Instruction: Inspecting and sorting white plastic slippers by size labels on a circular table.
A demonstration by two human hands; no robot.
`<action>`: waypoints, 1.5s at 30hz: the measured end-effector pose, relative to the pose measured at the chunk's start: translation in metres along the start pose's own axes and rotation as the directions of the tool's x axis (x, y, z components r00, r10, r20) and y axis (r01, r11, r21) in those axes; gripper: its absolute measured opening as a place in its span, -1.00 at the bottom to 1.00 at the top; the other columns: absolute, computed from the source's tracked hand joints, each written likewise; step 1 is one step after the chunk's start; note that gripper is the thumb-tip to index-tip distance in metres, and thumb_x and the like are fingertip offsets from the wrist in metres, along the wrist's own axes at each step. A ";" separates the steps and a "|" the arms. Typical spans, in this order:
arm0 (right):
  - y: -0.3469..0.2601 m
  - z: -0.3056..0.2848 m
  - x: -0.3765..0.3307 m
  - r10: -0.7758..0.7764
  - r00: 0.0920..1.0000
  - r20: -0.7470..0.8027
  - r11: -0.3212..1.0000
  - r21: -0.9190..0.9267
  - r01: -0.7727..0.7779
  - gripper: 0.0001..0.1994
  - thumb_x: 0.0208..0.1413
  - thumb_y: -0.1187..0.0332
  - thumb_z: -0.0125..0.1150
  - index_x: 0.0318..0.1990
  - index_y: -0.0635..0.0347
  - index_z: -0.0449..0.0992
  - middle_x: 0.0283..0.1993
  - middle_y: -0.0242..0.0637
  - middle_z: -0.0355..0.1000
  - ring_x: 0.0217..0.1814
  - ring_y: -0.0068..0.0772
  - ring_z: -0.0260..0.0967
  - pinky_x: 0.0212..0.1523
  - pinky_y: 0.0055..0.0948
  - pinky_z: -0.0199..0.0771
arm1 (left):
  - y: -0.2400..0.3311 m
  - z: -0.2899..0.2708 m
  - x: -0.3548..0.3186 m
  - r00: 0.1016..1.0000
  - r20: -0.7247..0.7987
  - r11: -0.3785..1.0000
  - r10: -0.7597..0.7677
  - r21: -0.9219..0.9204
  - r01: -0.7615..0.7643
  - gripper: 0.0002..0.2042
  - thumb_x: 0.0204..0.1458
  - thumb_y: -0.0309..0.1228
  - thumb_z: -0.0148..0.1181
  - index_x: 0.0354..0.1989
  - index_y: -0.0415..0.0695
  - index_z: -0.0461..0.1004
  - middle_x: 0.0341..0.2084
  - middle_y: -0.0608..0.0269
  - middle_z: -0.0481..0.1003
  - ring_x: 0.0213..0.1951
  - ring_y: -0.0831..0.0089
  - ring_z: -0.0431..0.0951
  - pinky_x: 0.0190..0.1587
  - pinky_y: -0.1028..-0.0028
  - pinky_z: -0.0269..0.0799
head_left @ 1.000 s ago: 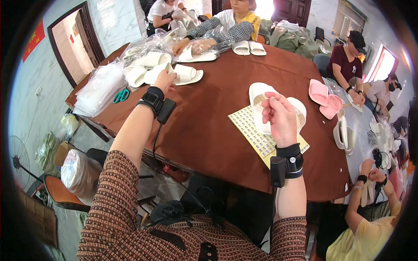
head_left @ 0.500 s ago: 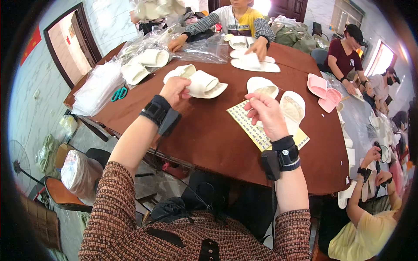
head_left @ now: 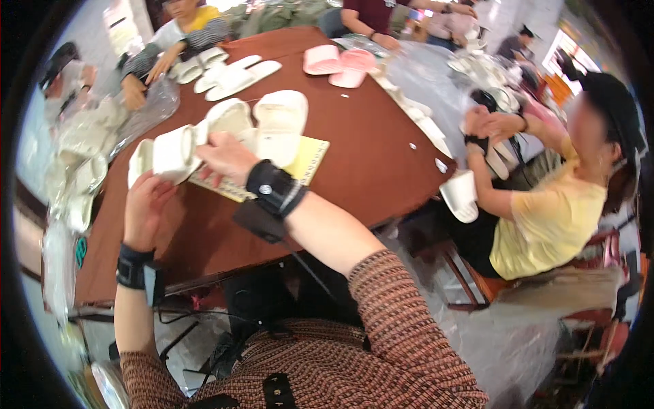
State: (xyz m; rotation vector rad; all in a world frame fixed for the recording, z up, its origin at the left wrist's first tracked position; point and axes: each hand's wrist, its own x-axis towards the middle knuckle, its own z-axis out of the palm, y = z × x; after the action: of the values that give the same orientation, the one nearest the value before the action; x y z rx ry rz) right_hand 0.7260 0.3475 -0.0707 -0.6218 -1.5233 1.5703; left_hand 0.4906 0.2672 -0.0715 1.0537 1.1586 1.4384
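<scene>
At the table's left side, a pair of white slide slippers [head_left: 174, 155] is held up at its near edge by my left hand [head_left: 150, 204], the fingers closed on one of them. My right hand [head_left: 230, 157] reaches across to the toe side of that slipper, fingertips pressed together; anything between them is hidden. Just beyond my right hand lies another pair of white slippers [head_left: 281, 112], partly covering a yellow sheet of small printed stickers [head_left: 310, 158]. Black bands with small boxes sit on both my wrists.
Pink slippers [head_left: 351, 67] and more white slippers [head_left: 238, 76] lie farther back on the brown table [head_left: 368, 150]. Plastic bags and wrapped slippers [head_left: 85, 180] line the left edge, with teal scissors [head_left: 81, 252]. Co-workers sit around, one in yellow [head_left: 552, 221] at right.
My view has swung to the right. My right hand has moved from above the sticker sheet to the slipper in my left hand, which still holds it.
</scene>
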 end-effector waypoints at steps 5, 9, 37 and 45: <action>-0.001 -0.011 0.000 0.036 0.999 -0.030 0.999 -0.017 -0.037 -0.70 0.13 0.37 0.02 -0.21 0.54 0.47 -0.33 -0.10 0.53 -0.49 -0.39 0.54 -0.73 -0.42 0.49 | -0.001 0.009 0.006 0.999 0.033 0.998 -0.033 0.048 0.032 -0.67 0.20 -0.44 0.09 0.12 -0.24 0.34 -0.12 0.21 0.51 -0.16 0.43 0.55 0.01 0.36 0.49; 0.002 -0.009 0.002 0.067 0.997 -0.034 0.997 0.024 -0.067 -0.72 0.13 0.38 0.02 -0.25 0.53 0.47 -0.33 -0.09 0.53 -0.49 -0.38 0.54 -0.73 -0.42 0.49 | 0.003 0.000 0.001 0.995 0.044 0.991 -0.089 0.099 0.084 -0.60 0.21 -0.41 0.11 0.20 -0.25 0.32 -0.08 0.24 0.50 -0.16 0.48 0.54 -0.03 0.40 0.48; -0.013 -0.012 -0.008 -0.084 0.996 -0.022 0.995 0.054 0.085 -0.80 0.17 0.47 0.01 -0.13 0.35 0.49 -0.31 -0.23 0.51 -0.44 -0.52 0.45 -0.53 -0.57 0.41 | 0.003 -0.043 -0.005 0.871 -0.285 0.731 0.400 0.672 -0.115 -0.23 -0.03 -0.41 0.36 0.32 -0.39 0.08 -0.04 0.05 0.46 -0.09 0.40 0.52 -0.09 0.45 0.49; -0.035 -0.018 -0.013 -0.167 0.894 -0.417 0.971 0.088 0.223 -0.78 0.25 0.34 0.05 -0.14 0.32 0.53 -0.35 -0.38 0.48 -0.42 -0.65 0.35 -0.48 -0.60 0.34 | 0.038 -0.067 -0.041 0.805 -0.234 0.707 0.545 0.645 -0.291 -0.21 -0.09 -0.43 0.37 0.34 -0.36 0.11 -0.02 0.11 0.43 -0.03 0.44 0.47 0.01 0.45 0.45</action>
State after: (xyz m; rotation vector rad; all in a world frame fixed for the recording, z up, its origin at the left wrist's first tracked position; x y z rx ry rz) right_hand 0.7551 0.3433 -0.0422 -0.6496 -1.1196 1.2802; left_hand 0.4253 0.2146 -0.0472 1.5802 1.8349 1.7766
